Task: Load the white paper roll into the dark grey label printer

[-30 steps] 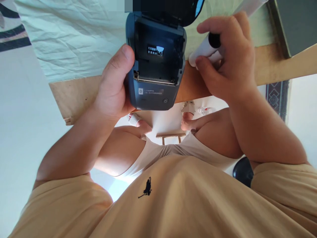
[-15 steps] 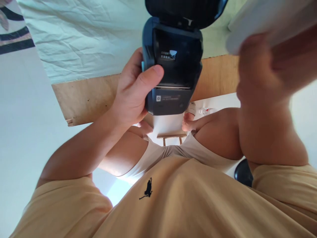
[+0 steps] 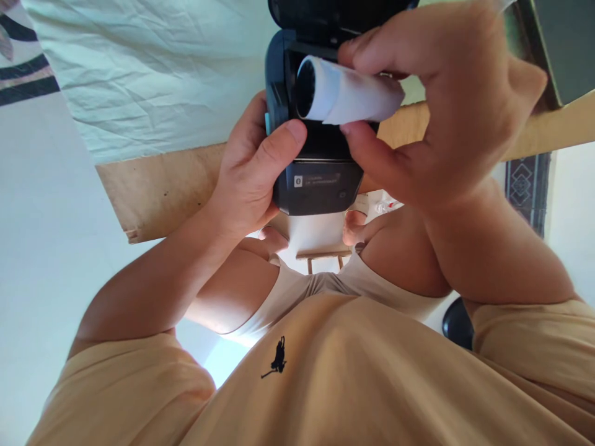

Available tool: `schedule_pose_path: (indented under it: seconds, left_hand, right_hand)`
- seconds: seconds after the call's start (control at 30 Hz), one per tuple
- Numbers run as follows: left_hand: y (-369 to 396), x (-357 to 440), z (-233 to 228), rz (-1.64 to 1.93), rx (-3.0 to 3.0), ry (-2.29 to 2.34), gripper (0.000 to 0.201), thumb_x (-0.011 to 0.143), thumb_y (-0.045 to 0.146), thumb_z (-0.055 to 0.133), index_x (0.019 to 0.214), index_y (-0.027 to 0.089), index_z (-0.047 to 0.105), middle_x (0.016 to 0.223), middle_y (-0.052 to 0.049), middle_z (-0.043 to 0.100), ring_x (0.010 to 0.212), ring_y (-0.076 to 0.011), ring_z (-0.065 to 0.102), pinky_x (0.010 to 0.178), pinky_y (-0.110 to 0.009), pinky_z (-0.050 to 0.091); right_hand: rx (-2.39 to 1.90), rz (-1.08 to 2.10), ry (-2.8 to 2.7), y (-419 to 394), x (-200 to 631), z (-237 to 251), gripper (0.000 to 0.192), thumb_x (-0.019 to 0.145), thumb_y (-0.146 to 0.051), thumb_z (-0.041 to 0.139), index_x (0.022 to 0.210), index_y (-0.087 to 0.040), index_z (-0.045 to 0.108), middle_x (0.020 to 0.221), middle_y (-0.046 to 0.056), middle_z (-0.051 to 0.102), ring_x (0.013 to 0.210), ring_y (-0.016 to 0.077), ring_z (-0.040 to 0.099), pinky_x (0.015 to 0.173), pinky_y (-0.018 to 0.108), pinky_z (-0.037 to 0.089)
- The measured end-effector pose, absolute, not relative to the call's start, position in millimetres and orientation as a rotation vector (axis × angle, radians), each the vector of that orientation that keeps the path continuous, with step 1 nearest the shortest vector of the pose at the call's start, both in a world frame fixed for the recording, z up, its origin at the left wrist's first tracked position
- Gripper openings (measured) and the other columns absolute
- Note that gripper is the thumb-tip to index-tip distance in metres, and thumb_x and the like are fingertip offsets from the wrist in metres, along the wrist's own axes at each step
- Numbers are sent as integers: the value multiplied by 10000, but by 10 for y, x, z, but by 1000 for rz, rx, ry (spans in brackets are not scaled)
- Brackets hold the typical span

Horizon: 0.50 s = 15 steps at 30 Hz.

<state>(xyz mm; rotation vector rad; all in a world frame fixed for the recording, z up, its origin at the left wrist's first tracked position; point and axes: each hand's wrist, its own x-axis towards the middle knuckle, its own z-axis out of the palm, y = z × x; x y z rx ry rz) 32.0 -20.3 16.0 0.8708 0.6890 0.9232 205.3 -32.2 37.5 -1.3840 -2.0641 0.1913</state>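
Note:
My left hand (image 3: 255,167) grips a dark portable label printer (image 3: 316,192) by its left side, thumb over the front edge. The printer's black lid (image 3: 341,18) stands swung up at the far end, so its paper bay is exposed. Over that bay is a white paper roll (image 3: 351,93) with a dark hollow core facing left. My right hand (image 3: 446,111) pinches the roll near its right end between thumb and fingers. Part of the bay is hidden under the roll, and I cannot tell whether the roll touches its walls.
A pale green cloth (image 3: 153,74) covers the table, whose wooden edge (image 3: 162,192) runs below the printer. A dark flat object (image 3: 567,43) lies at the upper right. Under the table are my legs and a small wooden stool (image 3: 323,254).
My right hand has come in from the upper right with the white roll and holds it over the printer's bay. My left hand and the printer have hardly moved.

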Motion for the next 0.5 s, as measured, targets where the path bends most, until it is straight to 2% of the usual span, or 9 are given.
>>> schedule_pose_path:
  seconds: [0.13,0.27,0.4,0.5]
  left_hand:
    - [-201,307,170,908,888,692,94,756,222,467,834,226,518,776,-10,531,704,-113,475,638,-252,396]
    - [-206,309,176,913,911,735,107,752,254,463,841,223,515,757,-7,515,682,-110,475,608,-240,385]
    - [-209,308,149,932,917,722,163,753,259,454,886,187,517,774,-13,520,686,-114,513,607,-240,390]
    - [-211,317,129,970,893,657,232,730,281,494,940,184,499,812,-25,552,786,-159,570,632,-253,420]
  right_hand:
    - [-1263,-18,-2203,-349,1990,382,251,697,-159,462,939,-194,516,1034,-81,558,952,67,560,806,214,442]
    - [-1208,-59,-2194,-333,1994,348,208,713,-193,453,901,-220,538,965,-81,570,881,60,564,755,213,443]
    - [-1140,-96,-2154,-342,2010,322,185,710,-263,461,870,-235,552,918,-73,569,859,82,541,776,249,419]
    - [-1106,-99,-2159,-376,1989,302,176,683,-280,496,846,-255,554,913,-90,570,843,83,514,784,263,403]
